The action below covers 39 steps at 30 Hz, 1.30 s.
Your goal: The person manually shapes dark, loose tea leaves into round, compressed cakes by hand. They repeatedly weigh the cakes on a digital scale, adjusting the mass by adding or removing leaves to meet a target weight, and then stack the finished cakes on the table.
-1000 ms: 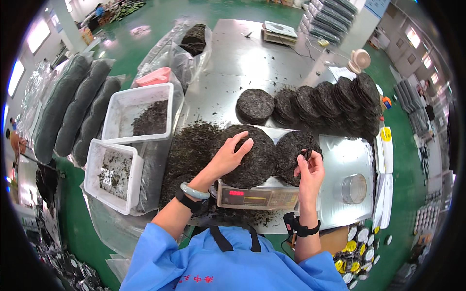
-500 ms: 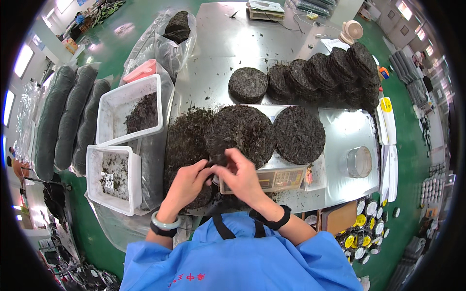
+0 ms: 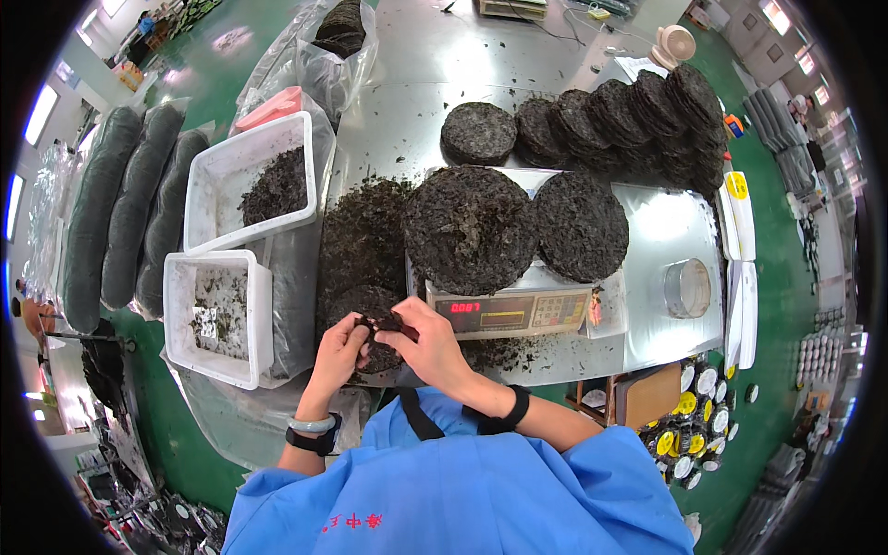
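Steel table, green floor | both hands pinch tea chunk

Tea cake on the scale, loose-leaf heap left, two trays farther left.

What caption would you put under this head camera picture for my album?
Both hands, left hand and right hand, pinch a small dark clump of dried leaves beside a round dark pressed leaf cake on a digital scale.
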Available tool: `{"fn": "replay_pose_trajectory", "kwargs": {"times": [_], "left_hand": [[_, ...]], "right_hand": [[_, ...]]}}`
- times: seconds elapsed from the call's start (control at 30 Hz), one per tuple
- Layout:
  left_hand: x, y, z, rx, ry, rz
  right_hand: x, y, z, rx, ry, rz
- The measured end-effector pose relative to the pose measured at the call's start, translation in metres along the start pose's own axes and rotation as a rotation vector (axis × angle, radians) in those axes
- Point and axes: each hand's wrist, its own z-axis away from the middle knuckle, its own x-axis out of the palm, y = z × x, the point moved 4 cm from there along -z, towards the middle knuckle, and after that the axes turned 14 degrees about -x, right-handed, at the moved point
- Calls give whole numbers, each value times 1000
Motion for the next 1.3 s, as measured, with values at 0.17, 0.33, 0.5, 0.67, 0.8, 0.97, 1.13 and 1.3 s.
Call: {"fn": "replay_pose_trajectory", "kwargs": {"times": [0.17,0.33,0.5,0.67,0.8,0.97,1.13,1.3], "left_hand": [[-28,21,-9,106,227,-62],[-33,68,-29,432,640,-836],[62,121,-45,663,444,-832],[124,135,-68,752,426,-922],[110,125,-91,671,492,-889],[101,126,-94,645,395,-734],[77,116,-92,635,413,-465],[68,79,-103,395,252,94]], "right_hand": [[-49,-12,6,92,160,13],[-138,-18,-6,-84,515,406],[-154,3,-34,-4,305,416],[-212,-12,-18,-144,516,944],[-298,49,32,137,574,1239],[-343,95,75,422,868,166],[-277,-17,12,-103,829,434],[-154,-45,-35,-711,-118,1054]]}}
